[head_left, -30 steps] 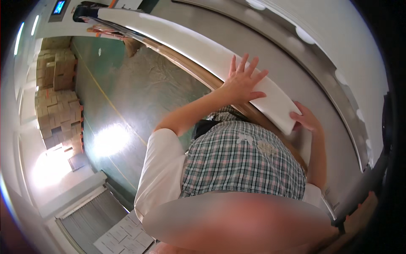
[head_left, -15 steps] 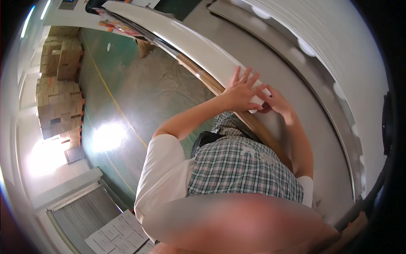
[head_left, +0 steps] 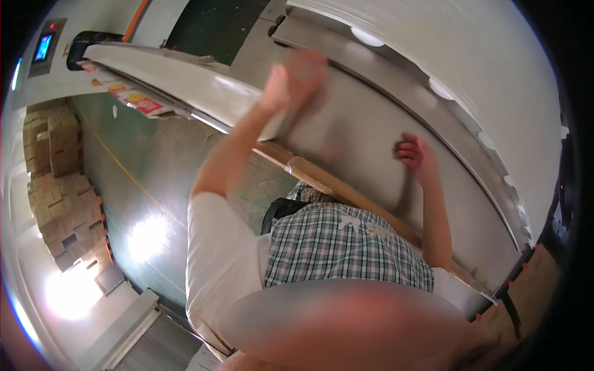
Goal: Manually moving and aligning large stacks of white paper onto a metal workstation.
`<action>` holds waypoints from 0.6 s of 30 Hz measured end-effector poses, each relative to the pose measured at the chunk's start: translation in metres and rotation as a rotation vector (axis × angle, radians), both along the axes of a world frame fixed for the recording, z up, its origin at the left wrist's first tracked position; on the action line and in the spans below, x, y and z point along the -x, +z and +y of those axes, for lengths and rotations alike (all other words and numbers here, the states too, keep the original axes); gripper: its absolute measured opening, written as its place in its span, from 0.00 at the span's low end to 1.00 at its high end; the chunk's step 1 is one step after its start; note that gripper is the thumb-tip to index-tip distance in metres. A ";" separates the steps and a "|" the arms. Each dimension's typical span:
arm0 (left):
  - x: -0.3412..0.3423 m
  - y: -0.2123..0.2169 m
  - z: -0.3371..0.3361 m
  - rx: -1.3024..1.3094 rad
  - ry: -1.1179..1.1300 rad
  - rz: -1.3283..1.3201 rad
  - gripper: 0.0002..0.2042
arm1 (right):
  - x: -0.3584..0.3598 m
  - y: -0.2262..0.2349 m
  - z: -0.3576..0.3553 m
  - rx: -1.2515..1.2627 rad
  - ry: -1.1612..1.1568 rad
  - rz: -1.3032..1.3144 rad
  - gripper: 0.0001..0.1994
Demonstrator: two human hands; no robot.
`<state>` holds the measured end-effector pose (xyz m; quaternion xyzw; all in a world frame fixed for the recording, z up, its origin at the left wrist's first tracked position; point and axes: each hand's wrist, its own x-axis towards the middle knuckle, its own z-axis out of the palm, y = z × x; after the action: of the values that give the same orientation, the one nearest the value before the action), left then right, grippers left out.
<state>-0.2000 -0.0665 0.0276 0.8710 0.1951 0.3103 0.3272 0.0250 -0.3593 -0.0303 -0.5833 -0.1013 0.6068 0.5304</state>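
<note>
My left hand [head_left: 296, 79] is raised and motion-blurred, fingers spread and holding nothing, above the end of a long white board [head_left: 185, 80] that runs off to the upper left. My right hand [head_left: 416, 156] rests on the grey metal table [head_left: 365, 133] with its fingers curled under and nothing in them. A wooden strip [head_left: 343, 188] edges the table just in front of my checked apron [head_left: 346, 247]. A thick stack of white sheets [head_left: 489, 62] lies beyond the table at the upper right.
A control panel with a small blue screen [head_left: 43, 46] sits at the upper left. Several brown cardboard boxes [head_left: 55, 185] are piled along the left. The green floor [head_left: 148, 167] has a yellow line and a bright glare patch.
One second ago both hands pressed a white sheet at the table edge, then came together. Now the sheet is gone from under them, the left hand has swung up and left, and the right lies on bare table.
</note>
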 end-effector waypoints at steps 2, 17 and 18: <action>-0.029 -0.016 0.071 0.001 0.270 -0.106 0.07 | -0.026 -0.018 -0.023 0.011 -0.305 0.133 0.20; -0.119 -0.085 0.244 0.730 0.322 -0.025 0.25 | -0.052 -0.020 -0.013 0.132 -0.562 -0.143 0.19; -0.117 -0.090 0.247 0.666 0.342 -0.032 0.26 | -0.050 -0.020 -0.013 0.132 -0.565 -0.145 0.19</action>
<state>-0.0830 0.1810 -0.0622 0.6668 0.4228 0.2932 0.5391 0.0749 -0.3728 -0.0503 -0.6635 0.0671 0.3970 0.6306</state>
